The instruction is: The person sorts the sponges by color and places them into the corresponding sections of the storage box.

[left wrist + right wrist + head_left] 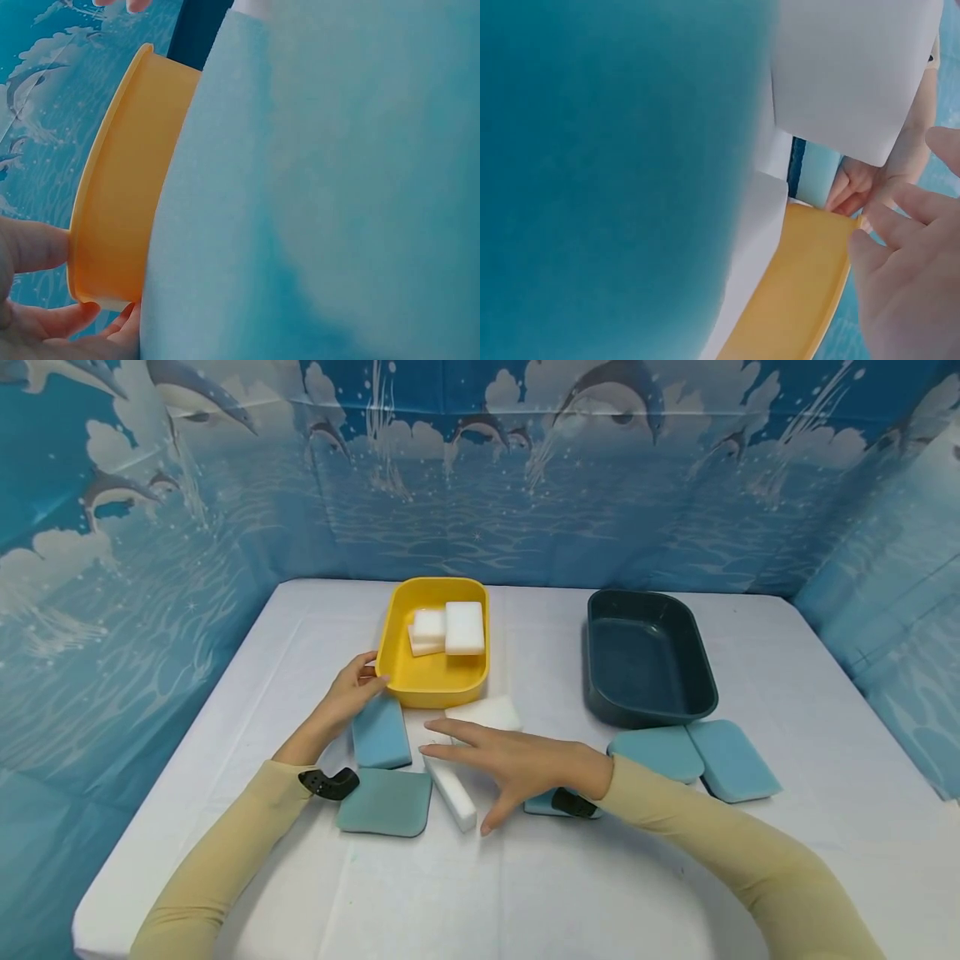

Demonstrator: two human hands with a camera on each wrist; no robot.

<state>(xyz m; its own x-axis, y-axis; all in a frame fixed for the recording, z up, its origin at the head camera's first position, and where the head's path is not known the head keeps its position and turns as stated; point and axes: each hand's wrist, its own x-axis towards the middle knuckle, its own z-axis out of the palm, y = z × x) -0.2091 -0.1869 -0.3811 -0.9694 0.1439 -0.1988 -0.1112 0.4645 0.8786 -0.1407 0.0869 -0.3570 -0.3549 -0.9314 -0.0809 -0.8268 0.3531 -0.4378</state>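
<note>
At the near left corner of a yellow tub (431, 695), my left hand (352, 689) grips it, with the thumb at the rim and the fingers against the outer wall. White sponge blocks (465, 628) lie inside the tub. My right hand (517, 760) hovers with spread fingers above a white sponge standing on its edge (452, 797) and holds nothing. Another white sponge (491, 712) lies flat just beyond that hand. In the left wrist view, a blurred blue sponge (337, 165) hides much of the scene; the tub's wall (124, 180) shows beside it.
A dark blue tub (651, 717) stands at the back right. Blue sponges lie in front of it (733, 760) and near the left arm (384, 802); one (381, 733) is beside the yellow tub. A dolphin-print curtain (480, 518) borders the white table (420, 902).
</note>
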